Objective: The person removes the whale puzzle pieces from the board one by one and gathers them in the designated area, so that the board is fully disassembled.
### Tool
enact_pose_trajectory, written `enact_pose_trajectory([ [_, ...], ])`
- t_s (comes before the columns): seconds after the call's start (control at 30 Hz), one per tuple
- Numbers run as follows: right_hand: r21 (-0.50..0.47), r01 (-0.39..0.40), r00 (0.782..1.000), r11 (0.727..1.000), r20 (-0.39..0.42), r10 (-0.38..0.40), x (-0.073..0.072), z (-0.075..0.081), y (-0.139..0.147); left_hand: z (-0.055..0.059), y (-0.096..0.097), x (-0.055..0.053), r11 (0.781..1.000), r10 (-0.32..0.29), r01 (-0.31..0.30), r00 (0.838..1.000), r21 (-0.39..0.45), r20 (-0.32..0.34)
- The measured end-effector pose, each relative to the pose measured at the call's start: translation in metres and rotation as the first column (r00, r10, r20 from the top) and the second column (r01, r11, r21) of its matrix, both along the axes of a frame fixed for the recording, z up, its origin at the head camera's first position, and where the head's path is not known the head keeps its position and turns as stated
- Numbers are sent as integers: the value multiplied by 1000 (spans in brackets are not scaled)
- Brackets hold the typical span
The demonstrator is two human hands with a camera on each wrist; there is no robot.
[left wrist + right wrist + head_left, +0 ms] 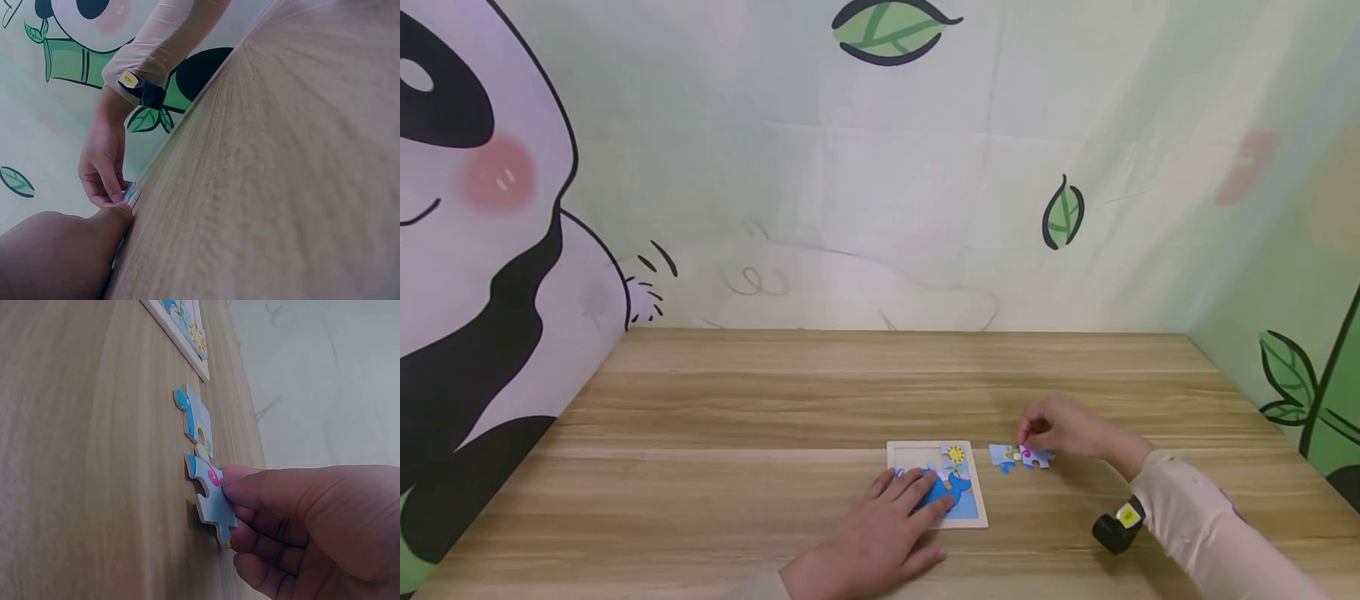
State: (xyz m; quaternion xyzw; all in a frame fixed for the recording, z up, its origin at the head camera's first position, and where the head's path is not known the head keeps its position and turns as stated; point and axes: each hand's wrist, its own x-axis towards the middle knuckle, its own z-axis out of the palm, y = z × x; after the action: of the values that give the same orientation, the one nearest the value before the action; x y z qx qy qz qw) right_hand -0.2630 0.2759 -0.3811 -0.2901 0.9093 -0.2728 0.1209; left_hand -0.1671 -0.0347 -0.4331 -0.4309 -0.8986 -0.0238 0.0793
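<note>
My right hand pinches a light-blue jigsaw piece with a pink swirl between thumb and fingers, tilted a little off the table. Right beside it, toward the frame, lies another jigsaw piece in pale and bright blue with a yellow patch. My left hand lies spread over the wooden puzzle frame, fingers straight across the picture. Inside the frame show a sun piece and blue whale pieces; the upper left of the tray is bare, and the palm side of the left hand is hidden.
The wood-grain table runs back to a wall hanging printed with leaves and a panda. A black wrist camera with a yellow label sits under the right forearm.
</note>
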Motion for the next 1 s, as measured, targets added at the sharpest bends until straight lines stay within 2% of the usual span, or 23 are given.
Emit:
enact_pose_trajectory([
  [0.23,-39,20,1000,999,1,-20,4,-2,-1,0,2,0,1000,0,0,1000,-6,-24],
  [0.4,-59,27,999,998,-28,-28,5,-5,0,1,3,0,1000,11,-11,1000,-18,-21],
  [0.6,-73,58,998,996,-24,-60,7,-4,-2,4,4,0,1000,17,-17,1000,-17,-3],
  [1.0,-118,66,986,991,-143,-83,12,-6,-17,13,8,0,999,28,-27,999,-24,30],
])
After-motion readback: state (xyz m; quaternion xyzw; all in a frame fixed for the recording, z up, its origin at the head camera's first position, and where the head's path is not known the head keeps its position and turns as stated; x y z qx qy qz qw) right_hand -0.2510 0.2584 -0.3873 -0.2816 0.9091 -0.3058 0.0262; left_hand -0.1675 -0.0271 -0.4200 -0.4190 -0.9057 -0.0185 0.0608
